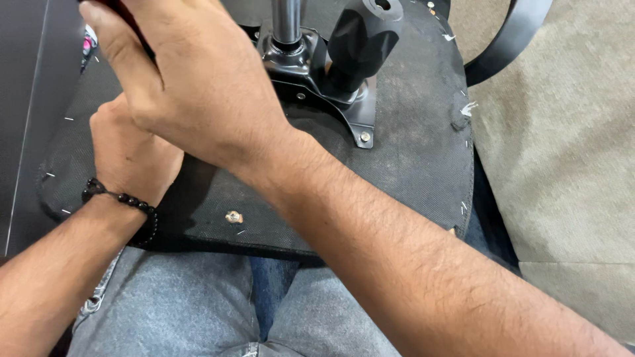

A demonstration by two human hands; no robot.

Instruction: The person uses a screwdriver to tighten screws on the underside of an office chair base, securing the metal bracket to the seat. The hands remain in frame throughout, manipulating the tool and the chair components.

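Observation:
An upturned office chair seat (410, 152), covered in black fabric, lies across my lap. My right hand (192, 79) reaches across to the upper left and is closed around a dark, reddish-black handle (122, 13) at the frame's top edge; most of that handle is hidden. My left hand (129, 155), with a black bead bracelet at the wrist, rests beneath it on the seat's left side, its fingers hidden under the right hand. A black metal mounting plate (350, 112) with a chrome post (286, 20) and a black knob (364, 39) sits on the seat's middle.
A threaded insert (233, 216) shows in the fabric near the front edge, and a bolt (364, 137) at the plate's corner. A curved black armrest (509, 36) lies on beige carpet (569, 165) at the upper right. My blue jeans (198, 304) are below.

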